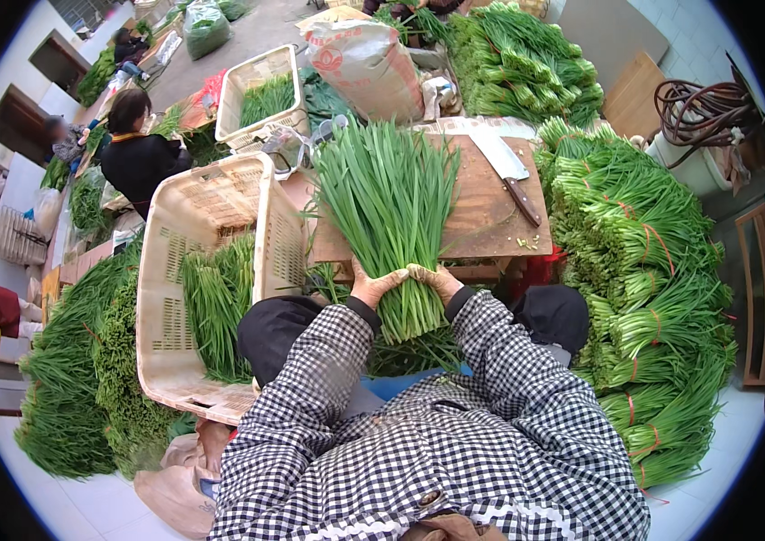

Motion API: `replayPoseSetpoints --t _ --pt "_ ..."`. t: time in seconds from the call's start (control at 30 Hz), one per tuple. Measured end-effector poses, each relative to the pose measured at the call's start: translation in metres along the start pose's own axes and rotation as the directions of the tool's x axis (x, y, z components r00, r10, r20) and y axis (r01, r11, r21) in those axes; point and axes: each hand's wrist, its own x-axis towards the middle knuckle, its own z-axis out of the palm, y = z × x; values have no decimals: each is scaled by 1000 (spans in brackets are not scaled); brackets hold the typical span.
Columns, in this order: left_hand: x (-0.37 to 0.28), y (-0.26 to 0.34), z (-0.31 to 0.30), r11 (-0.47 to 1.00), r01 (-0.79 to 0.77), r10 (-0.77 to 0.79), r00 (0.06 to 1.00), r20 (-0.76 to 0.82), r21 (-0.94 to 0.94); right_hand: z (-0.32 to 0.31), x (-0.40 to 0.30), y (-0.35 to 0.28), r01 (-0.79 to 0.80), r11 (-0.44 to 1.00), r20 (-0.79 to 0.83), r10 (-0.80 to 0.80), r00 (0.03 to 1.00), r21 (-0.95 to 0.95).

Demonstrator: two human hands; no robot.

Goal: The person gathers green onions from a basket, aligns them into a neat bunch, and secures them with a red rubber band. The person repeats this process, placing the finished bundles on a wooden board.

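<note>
A large loose bundle of green garlic chives (389, 203) fans out from between my two hands, its cut ends pointing towards me and its leaf tips lying over a wooden board (484, 209). My left hand (375, 283) grips the bundle from the left, near the stem ends. From the right, my right hand (438, 278) holds it, the two thumbs meeting on top. On the board's right side lies a cleaver (507, 166) with a brown wooden handle, beside small cut scraps. To the left, a tilted plastic crate (264, 230) contains more chives (216, 297).
Tied chive bundles (639, 270) are piled high at the right, with another heap (71, 372) at the far left. Behind the board stand a woven sack (365, 67) and a second crate (298, 101). A person in black (142, 155) sits at the upper left.
</note>
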Motion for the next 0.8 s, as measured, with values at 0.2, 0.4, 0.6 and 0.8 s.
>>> replayPoseSetpoints --t 0.2,0.4,0.6,0.8 --pt "-24 60 31 943 -325 295 917 268 73 42 -27 -42 358 899 69 -352 933 -253" --pt "6 136 66 716 -640 526 757 388 279 63 -38 -141 496 776 167 -470 867 -391" --pt "86 125 56 716 497 -164 803 574 -491 24 15 -158 537 590 249 -501 829 -603" --pt "75 138 49 395 -513 222 858 463 762 2 36 -147 365 572 209 -321 924 -735"
